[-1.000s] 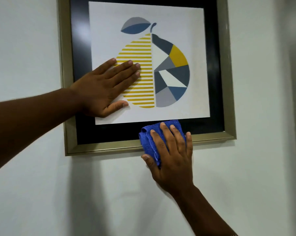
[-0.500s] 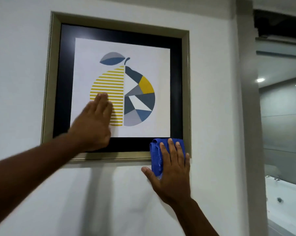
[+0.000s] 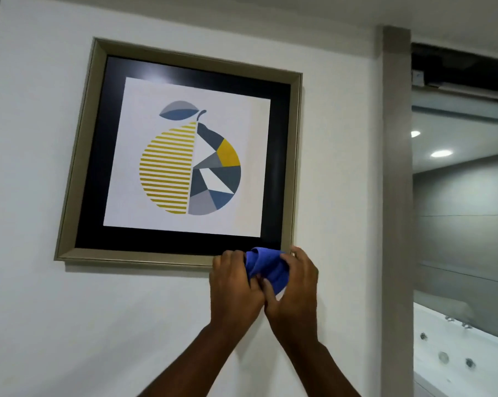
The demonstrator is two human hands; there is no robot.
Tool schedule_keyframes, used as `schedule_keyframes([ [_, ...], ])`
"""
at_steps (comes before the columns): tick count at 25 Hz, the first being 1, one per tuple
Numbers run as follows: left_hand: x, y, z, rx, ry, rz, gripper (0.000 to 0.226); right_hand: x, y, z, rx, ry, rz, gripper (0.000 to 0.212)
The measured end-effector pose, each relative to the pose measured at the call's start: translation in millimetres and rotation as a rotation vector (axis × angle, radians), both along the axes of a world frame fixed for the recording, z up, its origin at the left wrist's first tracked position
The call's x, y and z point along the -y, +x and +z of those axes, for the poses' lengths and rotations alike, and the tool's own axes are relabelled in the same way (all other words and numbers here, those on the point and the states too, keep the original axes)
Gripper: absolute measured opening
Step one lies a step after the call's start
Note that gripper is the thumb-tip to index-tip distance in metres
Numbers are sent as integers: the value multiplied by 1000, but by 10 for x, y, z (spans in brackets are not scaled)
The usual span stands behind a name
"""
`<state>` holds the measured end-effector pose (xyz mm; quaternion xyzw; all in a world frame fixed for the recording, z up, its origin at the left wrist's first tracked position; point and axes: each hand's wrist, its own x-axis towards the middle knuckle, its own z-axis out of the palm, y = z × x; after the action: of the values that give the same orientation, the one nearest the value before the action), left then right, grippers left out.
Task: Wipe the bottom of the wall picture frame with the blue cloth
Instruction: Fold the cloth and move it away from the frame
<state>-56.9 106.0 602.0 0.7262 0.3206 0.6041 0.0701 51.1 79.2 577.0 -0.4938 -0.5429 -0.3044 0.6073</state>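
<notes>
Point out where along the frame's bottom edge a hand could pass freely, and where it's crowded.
The bottom rail of the picture frame is bare from its lower-left corner up to the left hand. The lower-right corner is crowded: both hands, left and right hand, bunch the blue cloth there. The white wall below is bare.

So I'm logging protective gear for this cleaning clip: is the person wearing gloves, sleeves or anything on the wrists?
No. The left hand and right hand are bare, without gloves, and no rings show. Both forearms are uncovered down to the picture's lower edge: no sleeves, watch or wristband in view.
</notes>
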Motion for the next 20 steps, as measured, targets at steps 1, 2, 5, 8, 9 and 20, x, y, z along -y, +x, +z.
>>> schedule_keyframes([
  [1, 65, 14, -83, 68, -8, -98, 19, 45, 25, -73, -95, 24, 49, 68],
  [2, 134, 28, -179, 131, -22, -166, 22, 94, 39, -167, -180, 28, 106, 76],
  [5, 256, 78, -598, 269, -72, -251, 28, 265, 97, -576, -368, -35, 268, 74],
  [8, 357, 187, -1180, 261, -183, -292, 23, 425, 228, -1199, -466, -145, 304, 48],
  [9, 376, 226, -1435, 247, -243, -294, 18, 480, 272, -1454, -489, -187, 283, 43],
  [20, 912, 656, -5066, -93, -1097, -209, 15, 1361, 673, -4923, -877, -861, -33, 36],
])
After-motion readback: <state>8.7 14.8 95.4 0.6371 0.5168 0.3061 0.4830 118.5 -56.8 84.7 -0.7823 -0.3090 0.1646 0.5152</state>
